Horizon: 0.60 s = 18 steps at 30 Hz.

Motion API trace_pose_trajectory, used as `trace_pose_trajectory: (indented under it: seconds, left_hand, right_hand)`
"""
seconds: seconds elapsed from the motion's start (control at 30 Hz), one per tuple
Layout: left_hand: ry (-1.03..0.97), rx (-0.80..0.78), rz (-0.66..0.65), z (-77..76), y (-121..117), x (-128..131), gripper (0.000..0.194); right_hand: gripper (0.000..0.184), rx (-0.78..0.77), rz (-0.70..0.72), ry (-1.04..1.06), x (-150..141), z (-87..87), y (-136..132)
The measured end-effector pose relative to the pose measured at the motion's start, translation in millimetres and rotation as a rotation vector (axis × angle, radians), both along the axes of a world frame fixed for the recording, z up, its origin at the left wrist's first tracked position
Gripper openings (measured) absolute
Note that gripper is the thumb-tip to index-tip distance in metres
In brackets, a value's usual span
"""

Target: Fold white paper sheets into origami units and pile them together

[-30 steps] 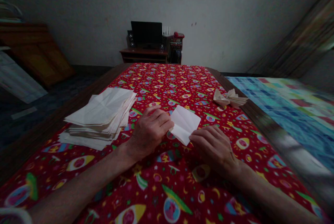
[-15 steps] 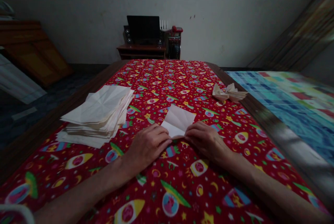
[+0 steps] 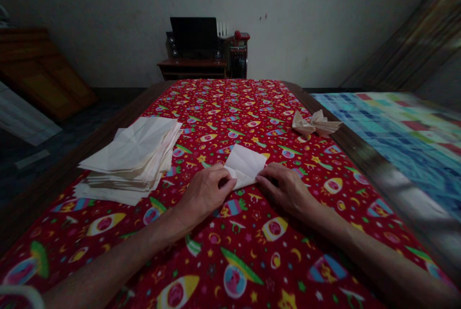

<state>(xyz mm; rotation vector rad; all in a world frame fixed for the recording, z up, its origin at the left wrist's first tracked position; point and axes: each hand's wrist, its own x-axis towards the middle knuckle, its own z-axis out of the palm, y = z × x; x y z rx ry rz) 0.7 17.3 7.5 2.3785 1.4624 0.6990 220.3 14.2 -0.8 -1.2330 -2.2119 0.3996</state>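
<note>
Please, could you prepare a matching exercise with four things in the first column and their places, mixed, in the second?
Column 1
1. Paper stack
2. Small sheet
3. Fan-like folded paper
4. Black monitor

Column 2
A. Between the two hands
B. Near the far wall
C. On the left part of the red cloth
D. By the cloth's right edge

Pairs: 1-C, 2-A, 3-D, 4-B

The view is dim; a pale sheen lights the table's right edge (image 3: 389,169). The cabinet (image 3: 43,73) and curtain (image 3: 406,40) look stretched and soft.
</note>
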Motion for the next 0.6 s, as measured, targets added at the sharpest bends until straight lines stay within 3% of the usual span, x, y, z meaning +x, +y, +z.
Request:
trace_pose_trajectory:
  seconds: [0.6]
  left_hand:
    - [0.062, 0.101, -0.064, -11.5, 10.1, -2.8, 0.018]
  right_hand:
    - [0.009, -0.005, -0.100, -0.099, -6.5, 0.3, -0.1]
